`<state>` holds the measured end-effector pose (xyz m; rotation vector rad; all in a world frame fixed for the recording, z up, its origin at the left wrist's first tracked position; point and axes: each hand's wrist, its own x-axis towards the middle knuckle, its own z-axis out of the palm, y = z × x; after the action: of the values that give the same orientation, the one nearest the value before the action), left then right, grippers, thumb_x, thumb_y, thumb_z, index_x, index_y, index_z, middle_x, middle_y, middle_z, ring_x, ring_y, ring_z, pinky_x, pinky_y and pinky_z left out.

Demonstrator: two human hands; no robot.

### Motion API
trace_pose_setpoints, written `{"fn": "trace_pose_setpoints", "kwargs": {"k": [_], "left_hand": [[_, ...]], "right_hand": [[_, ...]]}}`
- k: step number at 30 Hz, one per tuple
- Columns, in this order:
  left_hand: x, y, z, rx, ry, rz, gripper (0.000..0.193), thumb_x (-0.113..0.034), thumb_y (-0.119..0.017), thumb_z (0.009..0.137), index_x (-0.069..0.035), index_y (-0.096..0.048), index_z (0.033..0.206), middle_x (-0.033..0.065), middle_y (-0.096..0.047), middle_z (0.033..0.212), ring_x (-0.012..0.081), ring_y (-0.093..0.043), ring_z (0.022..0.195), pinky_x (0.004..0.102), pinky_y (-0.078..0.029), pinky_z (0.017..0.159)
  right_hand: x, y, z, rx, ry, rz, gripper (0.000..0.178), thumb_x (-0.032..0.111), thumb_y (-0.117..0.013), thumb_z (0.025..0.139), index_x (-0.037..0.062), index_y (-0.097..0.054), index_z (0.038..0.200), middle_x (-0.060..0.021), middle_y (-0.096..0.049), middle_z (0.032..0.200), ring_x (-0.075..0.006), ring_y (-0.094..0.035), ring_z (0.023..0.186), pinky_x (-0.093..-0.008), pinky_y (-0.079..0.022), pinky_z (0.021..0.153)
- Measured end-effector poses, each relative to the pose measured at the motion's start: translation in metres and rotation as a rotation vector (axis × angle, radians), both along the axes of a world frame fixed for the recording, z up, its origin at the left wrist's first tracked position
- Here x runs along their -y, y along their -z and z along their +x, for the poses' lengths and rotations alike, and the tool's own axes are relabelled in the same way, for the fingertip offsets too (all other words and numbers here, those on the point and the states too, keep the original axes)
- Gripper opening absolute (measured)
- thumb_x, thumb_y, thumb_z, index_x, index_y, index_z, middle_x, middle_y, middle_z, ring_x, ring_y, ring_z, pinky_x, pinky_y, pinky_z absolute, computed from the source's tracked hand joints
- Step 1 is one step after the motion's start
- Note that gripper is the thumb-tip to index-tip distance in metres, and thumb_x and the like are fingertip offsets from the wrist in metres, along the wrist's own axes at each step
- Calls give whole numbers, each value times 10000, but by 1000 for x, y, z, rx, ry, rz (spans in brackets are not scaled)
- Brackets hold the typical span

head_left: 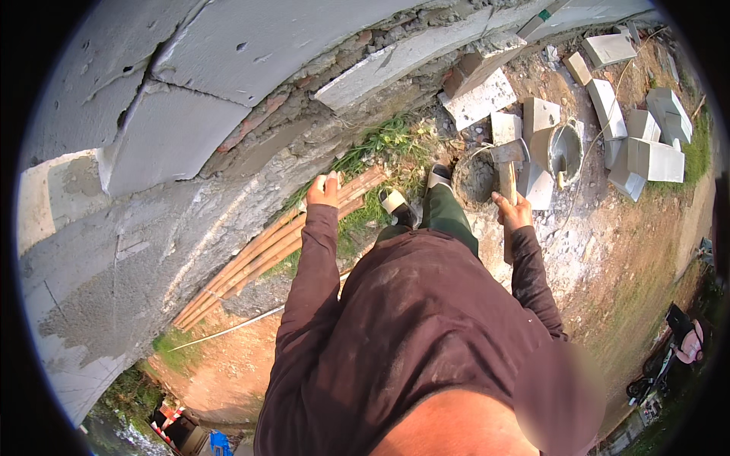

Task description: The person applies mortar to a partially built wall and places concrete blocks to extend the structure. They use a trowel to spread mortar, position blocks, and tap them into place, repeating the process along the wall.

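The right hand [515, 212] clasps a wooden handle [507, 181]; the left hand [322, 191] curls near poles [266, 254], how tightly I can't tell.

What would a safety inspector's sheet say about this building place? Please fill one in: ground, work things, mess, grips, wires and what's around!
Surface: bare earth, uneven and dusty, with grass in patches.
Job's things: wood-handled tool with a flat grey head; bucket with grey mix inside; second bucket beside it.
Clutter: pale blocks scattered about; long poles along the wall.
Right grip: closed around the tool's handle.
Left grip: near the poles; can't tell whether it holds anything.
Cables: thin line across the ground; cable or string, can't tell.
Surroundings: grey wall on the left; blue thing at lower left, too small to identify.
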<state>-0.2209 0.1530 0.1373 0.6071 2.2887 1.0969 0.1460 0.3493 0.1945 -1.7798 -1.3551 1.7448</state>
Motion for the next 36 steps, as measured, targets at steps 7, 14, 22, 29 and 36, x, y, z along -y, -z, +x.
{"fn": "trace_pose_setpoints", "kwargs": {"k": [7, 14, 22, 29, 36], "left_hand": [[-11, 177, 46, 461, -29, -225, 225, -195, -583, 802, -14, -605, 934, 87, -631, 786, 179, -603, 613, 321, -475, 569], [-139, 386, 45, 433, -581, -415, 740, -438, -626, 778, -140, -279, 1360, 209, -533, 1126, 348, -569, 836, 503, -460, 586], [-174, 495, 30, 373, -480, -281, 690, -398, -584, 826, -63, -272, 1342, 207, -552, 1078, 334, -567, 783, 496, -426, 539], [-132, 374, 114, 341, -96, 11, 312, -263, -523, 886, 33, -574, 969, 83, -620, 864, 142, -546, 767, 266, -439, 680], [-110, 125, 168, 491, 295, -138, 233, -191, -495, 897, 7, -592, 972, 109, -638, 901, 125, -582, 822, 252, -441, 729]], "right_hand": [[3, 85, 40, 160, -5, -229, 270, 237, -683, 744, 20, -540, 818, 4, -477, 561, -86, -441, 443, -245, -384, 404], [-19, 217, 62, 216, -2, -320, 282, 208, -681, 753, -9, -540, 864, -4, -483, 585, -91, -459, 459, -244, -381, 408], [-127, 444, 52, 121, 46, -371, 244, 168, -635, 786, -28, -510, 861, -63, -520, 580, -181, -519, 421, -320, -411, 403], [-189, 552, 59, 411, -310, 14, 398, 316, -662, 740, -9, -576, 954, -206, -594, 866, -330, -595, 844, -408, -460, 728], [-115, 265, -65, -29, -770, 240, 437, 412, -486, 847, 63, -570, 1097, -187, -531, 1115, -356, -516, 996, -416, -385, 874]]}}
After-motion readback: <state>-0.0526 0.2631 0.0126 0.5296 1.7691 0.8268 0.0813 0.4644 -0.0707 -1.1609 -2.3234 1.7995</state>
